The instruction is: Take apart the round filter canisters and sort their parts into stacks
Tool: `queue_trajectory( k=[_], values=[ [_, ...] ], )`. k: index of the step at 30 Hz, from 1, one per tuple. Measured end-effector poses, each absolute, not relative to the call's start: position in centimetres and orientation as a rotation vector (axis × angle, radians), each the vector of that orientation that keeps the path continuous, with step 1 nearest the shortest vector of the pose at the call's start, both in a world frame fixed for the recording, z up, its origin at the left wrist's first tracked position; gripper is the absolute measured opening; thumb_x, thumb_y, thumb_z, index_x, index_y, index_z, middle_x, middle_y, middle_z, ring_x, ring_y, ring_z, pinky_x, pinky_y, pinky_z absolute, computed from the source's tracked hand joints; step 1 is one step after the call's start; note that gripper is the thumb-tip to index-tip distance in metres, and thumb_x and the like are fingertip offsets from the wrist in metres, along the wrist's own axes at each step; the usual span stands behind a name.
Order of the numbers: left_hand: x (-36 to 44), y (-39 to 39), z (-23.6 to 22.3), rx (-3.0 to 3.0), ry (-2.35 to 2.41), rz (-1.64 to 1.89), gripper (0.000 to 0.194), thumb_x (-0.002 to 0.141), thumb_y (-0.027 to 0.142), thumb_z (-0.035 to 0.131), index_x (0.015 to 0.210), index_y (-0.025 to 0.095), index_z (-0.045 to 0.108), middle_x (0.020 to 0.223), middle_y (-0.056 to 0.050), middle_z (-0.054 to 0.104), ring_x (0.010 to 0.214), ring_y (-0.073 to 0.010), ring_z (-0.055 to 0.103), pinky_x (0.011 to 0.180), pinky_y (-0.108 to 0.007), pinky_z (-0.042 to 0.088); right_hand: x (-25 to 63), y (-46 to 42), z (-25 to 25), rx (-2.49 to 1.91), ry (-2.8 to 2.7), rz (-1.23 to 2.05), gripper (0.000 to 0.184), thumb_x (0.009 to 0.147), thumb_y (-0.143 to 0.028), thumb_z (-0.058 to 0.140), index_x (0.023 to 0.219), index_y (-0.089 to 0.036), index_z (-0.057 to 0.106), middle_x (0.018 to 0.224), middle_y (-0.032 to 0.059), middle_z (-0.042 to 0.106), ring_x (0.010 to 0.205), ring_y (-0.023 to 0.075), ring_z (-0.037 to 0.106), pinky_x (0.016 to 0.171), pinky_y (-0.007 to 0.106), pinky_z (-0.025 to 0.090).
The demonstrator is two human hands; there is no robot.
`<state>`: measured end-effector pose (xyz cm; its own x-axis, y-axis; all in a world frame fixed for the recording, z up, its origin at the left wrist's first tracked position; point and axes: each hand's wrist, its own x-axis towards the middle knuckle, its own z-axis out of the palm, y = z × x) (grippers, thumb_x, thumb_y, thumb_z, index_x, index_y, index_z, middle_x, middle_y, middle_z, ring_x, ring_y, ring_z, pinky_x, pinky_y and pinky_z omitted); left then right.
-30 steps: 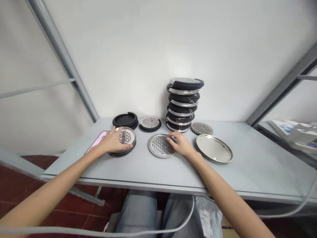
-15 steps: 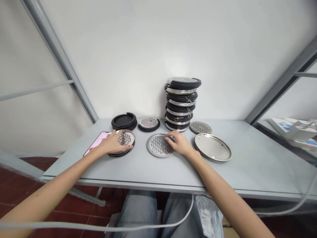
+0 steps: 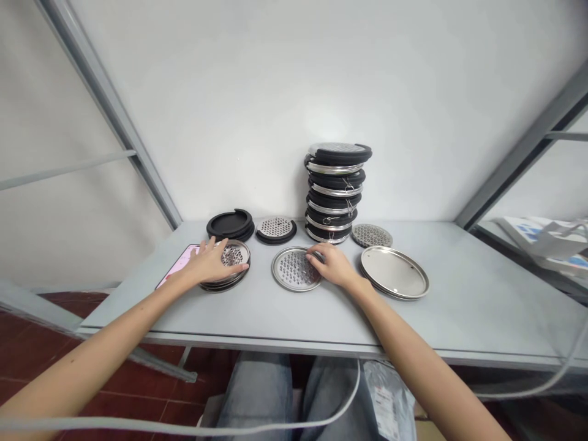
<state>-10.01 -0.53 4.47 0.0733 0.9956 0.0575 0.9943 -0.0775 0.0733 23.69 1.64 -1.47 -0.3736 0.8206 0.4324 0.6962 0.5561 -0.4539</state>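
My left hand [image 3: 206, 264] is spread over a stack of round metal grater discs [image 3: 234, 254], its thumb by the right rim and its fingertips toward the far rim. Centrally on the table lies a single round grater disc [image 3: 296, 269] with raised teeth. At its right edge is my right hand [image 3: 334, 263], fingers curled and thumb bent on the rim; its palm side is partly hidden. A phone with a pink screen [image 3: 179, 264] lies partly under my left wrist. Shallow round steel trays [image 3: 395, 274] are stacked to the right of my right hand.
Black round rings or bases [image 3: 229, 225] stand at the back left, beside a perforated disc in a black holder [image 3: 276, 228]. A tall stack of black-and-silver round sets [image 3: 337, 193] rises by the wall. Another perforated disc [image 3: 372, 236] lies right of it. A white cable [image 3: 275, 421] crosses below the table.
My left hand has shifted very slightly, its thumb a little higher at the stack's rim. My right hand and the central grater disc look the same.
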Motion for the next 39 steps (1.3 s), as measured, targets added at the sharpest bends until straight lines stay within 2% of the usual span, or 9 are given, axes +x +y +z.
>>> queue_trajectory(
  k=[2, 5, 7, 11, 14, 22, 27, 32, 39],
  values=[
    [-9.0, -0.8, 4.9, 2.460, 1.962, 0.317, 0.087, 0.075, 0.074, 0.048, 0.142, 0.019, 0.037, 0.148, -0.013, 0.035, 0.137, -0.0386, 0.027, 0.110, -0.051, 0.025, 23.8, 1.7, -1.5, -1.215, -2.154, 0.245, 0.022, 0.090, -0.031, 0.050, 0.095, -0.018, 0.067, 0.095, 0.0091, 0.068, 0.094, 0.0219, 0.059, 0.087, 0.034, 0.044],
    [-6.4, -1.2, 5.4, 2.652, 1.500, 0.481, 0.068, 0.084, 0.062, 0.047, 0.139, 0.023, 0.041, 0.149, -0.007, 0.036, 0.135, -0.0283, 0.035, 0.111, -0.040, 0.029, 24.0, 1.8, -1.5, -1.230, -2.140, 0.216, 0.023, 0.090, -0.031, 0.050, 0.097, -0.017, 0.067, 0.096, 0.0100, 0.068, 0.095, 0.0222, 0.059, 0.088, 0.035, 0.044],
    [-4.3, -1.0, 5.2, 2.688, 1.283, 0.428, 0.069, 0.083, 0.063, 0.051, 0.139, 0.023, 0.041, 0.148, -0.008, 0.036, 0.135, -0.0267, 0.035, 0.111, -0.039, 0.030, 24.1, 1.9, -1.6, -1.244, -2.133, 0.190, 0.024, 0.090, -0.032, 0.050, 0.100, -0.016, 0.066, 0.098, 0.0107, 0.068, 0.096, 0.0226, 0.059, 0.089, 0.035, 0.044],
    [-0.6, 0.2, 3.1, 2.641, 1.194, 0.221, 0.108, 0.064, 0.075, 0.064, 0.148, 0.019, 0.024, 0.156, -0.016, 0.018, 0.142, -0.0328, 0.019, 0.114, -0.045, 0.024, 24.2, 1.9, -1.7, -1.240, -2.142, 0.151, 0.027, 0.090, -0.030, 0.049, 0.105, -0.014, 0.065, 0.103, 0.0117, 0.068, 0.102, 0.0230, 0.057, 0.093, 0.035, 0.044],
    [0.8, 1.0, 1.3, 2.548, 1.213, 0.154, 0.124, 0.055, 0.078, 0.067, 0.150, 0.017, 0.014, 0.157, -0.018, 0.007, 0.144, -0.0352, 0.010, 0.114, -0.046, 0.022, 24.2, 1.9, -1.8, -1.263, -2.156, 0.134, 0.028, 0.091, -0.028, 0.047, 0.107, -0.014, 0.065, 0.107, 0.0132, 0.066, 0.107, 0.0230, 0.056, 0.095, 0.035, 0.043],
    [0.1, 1.1, -0.3, 2.477, 1.187, 0.363, 0.118, 0.058, 0.071, 0.070, 0.150, 0.023, 0.014, 0.157, -0.012, 0.014, 0.142, -0.0335, 0.018, 0.114, -0.045, 0.024, 24.5, 2.5, -2.1, -1.312, -2.200, 0.221, 0.030, 0.090, -0.014, 0.040, 0.111, -0.014, 0.062, 0.108, 0.0110, 0.067, 0.104, 0.0211, 0.059, 0.095, 0.033, 0.044],
    [-0.2, 1.3, -0.5, 2.480, 1.178, 0.380, 0.115, 0.060, 0.071, 0.069, 0.150, 0.022, 0.017, 0.156, -0.014, 0.018, 0.142, -0.0356, 0.019, 0.114, -0.047, 0.023, 25.2, 2.5, -2.1, -1.547, -2.190, 0.101, 0.039, 0.084, -0.006, 0.042, 0.118, -0.013, 0.059, 0.117, 0.0152, 0.064, 0.109, 0.0232, 0.058, 0.092, 0.033, 0.044],
    [-0.1, 1.2, -0.6, 2.480, 1.162, 0.365, 0.115, 0.061, 0.075, 0.066, 0.150, 0.022, 0.017, 0.155, -0.015, 0.019, 0.141, -0.0375, 0.018, 0.113, -0.050, 0.022, 25.3, 2.4, -2.0, -1.623, -2.246, 0.126, 0.029, 0.085, -0.011, 0.046, 0.105, -0.017, 0.066, 0.106, 0.0138, 0.069, 0.100, 0.0248, 0.063, 0.085, 0.033, 0.046],
    [0.0, 1.0, -0.2, 2.460, 1.162, 0.354, 0.114, 0.062, 0.074, 0.066, 0.150, 0.022, 0.017, 0.155, -0.015, 0.019, 0.141, -0.0371, 0.018, 0.114, -0.050, 0.022, 25.5, 3.1, -2.6, -1.581, -2.142, 0.213, 0.029, 0.083, -0.012, 0.052, 0.109, -0.014, 0.064, 0.103, 0.0126, 0.070, 0.095, 0.0219, 0.065, 0.084, 0.030, 0.047]
  ],
)
